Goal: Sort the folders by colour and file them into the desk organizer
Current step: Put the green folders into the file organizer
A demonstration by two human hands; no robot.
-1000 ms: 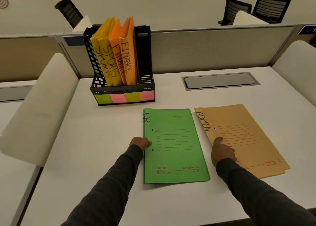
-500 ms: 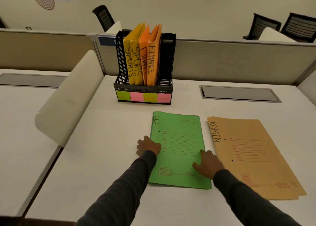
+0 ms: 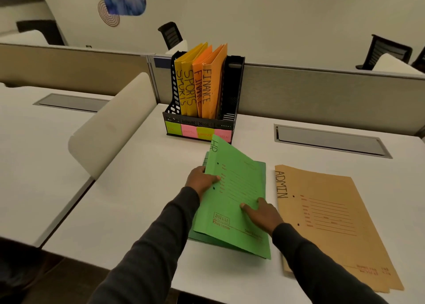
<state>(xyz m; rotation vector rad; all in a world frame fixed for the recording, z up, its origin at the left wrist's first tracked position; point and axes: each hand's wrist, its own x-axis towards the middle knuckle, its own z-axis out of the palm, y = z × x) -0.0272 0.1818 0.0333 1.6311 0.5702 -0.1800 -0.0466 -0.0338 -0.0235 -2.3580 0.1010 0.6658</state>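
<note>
On the table (image 3: pixel 142 188) the desk organizer (image 3: pixel 232 92) stands straight ahead of us, beyond our hands; the green folder (image 3: pixel 232 211) tilts up, long axis toward it; left hand (image 3: pixel 201 181) grips its spine edge, nearer; right hand (image 3: pixel 262 216) presses flat, open.

White desk (image 3: pixel 142 188) carries a black desk organizer (image 3: pixel 202 129) at the back edge against the partition, with a grey recessed cable hatch (image 3: pixel 331 140) set into the surface to its right. Near the front, a second green folder (image 3: pixel 262 168) lies flat, mostly covered by the lifted green one, and a tan folder stack marked ADMIN (image 3: pixel 333 223) lies flat just beside it on the right, not touching.
</note>
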